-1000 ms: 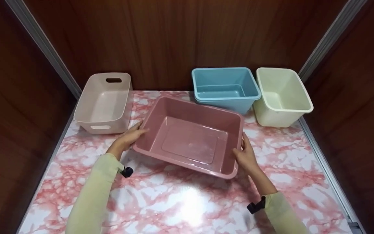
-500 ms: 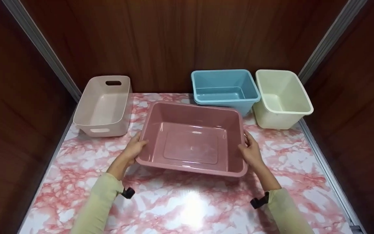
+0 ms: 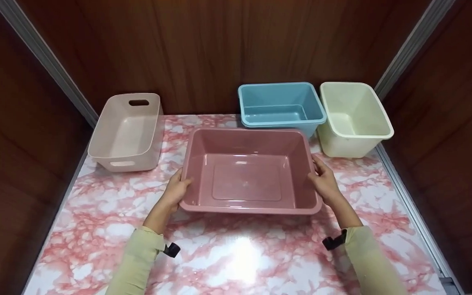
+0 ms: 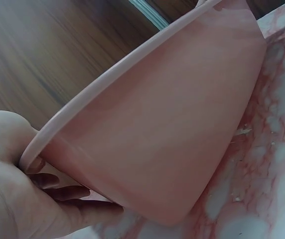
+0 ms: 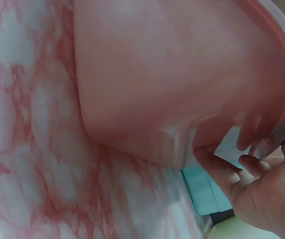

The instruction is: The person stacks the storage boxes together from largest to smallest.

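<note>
From here, the left hand [image 3: 175,190] and right hand [image 3: 324,183] hold the pink basin [image 3: 246,184] mid-desk [image 3: 96,246], thumbs inside, fingers [image 4: 95,214] clamped on both short sides, probably because something so wide balances best from its ends. The beige basket [image 3: 127,137] near the back left corner, blue bin [image 3: 281,96] and cream bin [image 3: 355,116] toward the back right seem set out of the way.

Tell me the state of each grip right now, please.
Left grip: closed, holding the pink tub at its left end.
Right grip: closed, holding the pink tub at its right end.
</note>
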The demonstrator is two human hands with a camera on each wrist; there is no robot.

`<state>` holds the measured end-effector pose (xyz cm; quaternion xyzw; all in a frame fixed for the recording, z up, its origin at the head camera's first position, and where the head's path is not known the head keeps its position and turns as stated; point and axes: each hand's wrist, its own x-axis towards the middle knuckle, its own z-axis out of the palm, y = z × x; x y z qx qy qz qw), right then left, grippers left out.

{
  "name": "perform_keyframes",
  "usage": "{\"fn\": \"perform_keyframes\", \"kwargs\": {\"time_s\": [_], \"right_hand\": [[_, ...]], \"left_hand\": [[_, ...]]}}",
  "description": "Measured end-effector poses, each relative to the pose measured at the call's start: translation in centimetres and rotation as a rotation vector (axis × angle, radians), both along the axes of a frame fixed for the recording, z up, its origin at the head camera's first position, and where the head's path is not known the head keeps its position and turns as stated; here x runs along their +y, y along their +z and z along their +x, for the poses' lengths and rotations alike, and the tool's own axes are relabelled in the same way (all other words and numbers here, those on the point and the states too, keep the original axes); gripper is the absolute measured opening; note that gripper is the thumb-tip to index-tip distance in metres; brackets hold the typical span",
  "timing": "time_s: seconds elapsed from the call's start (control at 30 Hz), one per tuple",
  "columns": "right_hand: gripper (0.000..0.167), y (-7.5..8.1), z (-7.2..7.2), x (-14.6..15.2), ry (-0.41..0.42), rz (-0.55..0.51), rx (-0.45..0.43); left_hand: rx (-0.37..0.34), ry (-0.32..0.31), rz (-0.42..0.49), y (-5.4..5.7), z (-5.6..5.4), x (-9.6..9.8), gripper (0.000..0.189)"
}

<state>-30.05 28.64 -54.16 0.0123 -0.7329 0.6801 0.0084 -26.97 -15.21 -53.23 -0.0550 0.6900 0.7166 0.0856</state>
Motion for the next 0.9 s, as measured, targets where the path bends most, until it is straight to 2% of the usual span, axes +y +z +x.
{"fn": "perform_keyframes", "kwargs": {"time_s": [0.07, 0.27, 0.53, 0.63, 0.77, 0.9], "right_hand": [[0.069, -0.2, -0.4, 0.1, 0.005, 0.006, 0.012], [0.067, -0.4, -0.9, 0.6, 0.016, 0.001, -0.016], [0.065, 2.1, -0.2, 0.1, 0.011, 0.034, 0.009], [0.066, 2.4, 0.0, 0.1, 0.012, 0.038, 0.014], [0.066, 2.1, 0.3, 0.3, 0.014, 0.042, 0.013], [0.068, 1.1, 0.6, 1.0, 0.006, 0.072, 0.007]], "left_hand": [[0.015, 0.016, 0.011, -0.8, -0.2, 0.1, 0.047], [0.021, 0.049, 0.011, -1.8, 0.4, 0.9, 0.049], [0.037, 0.054, 0.061, -2.1, 0.6, 1.6, 0.049], [0.039, 0.060, 0.057, -2.1, 0.6, 1.7, 0.046], [0.035, 0.060, 0.075, -2.4, 0.8, 1.9, 0.044], [0.025, 0.030, 0.124, -2.8, 1.0, 2.0, 0.052]]}}
